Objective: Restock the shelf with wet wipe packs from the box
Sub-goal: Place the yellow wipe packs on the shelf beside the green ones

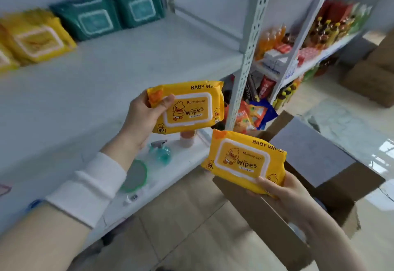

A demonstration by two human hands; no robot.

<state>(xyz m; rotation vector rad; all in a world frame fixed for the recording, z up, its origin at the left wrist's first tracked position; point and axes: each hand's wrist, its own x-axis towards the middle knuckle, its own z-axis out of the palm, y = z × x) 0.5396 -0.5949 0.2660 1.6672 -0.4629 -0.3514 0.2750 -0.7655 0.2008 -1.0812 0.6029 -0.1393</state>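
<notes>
My left hand (140,117) grips a yellow baby wipes pack (191,108) by its left end, held over the front edge of the white shelf (128,61). My right hand (283,192) holds a second yellow wipes pack (245,160) by its lower right corner, above the open cardboard box (266,217) on the floor. At the back left of the shelf lie yellow wipes packs (36,36) and two dark green packs (106,15), leaning against the wall.
A lower shelf holds a teal spray bottle (160,151), a round green-rimmed mirror (135,176) and a small cup (187,138). A perforated upright (249,53) divides this bay from shelves of bottles and snacks (309,42). More cardboard boxes (371,72) stand at right.
</notes>
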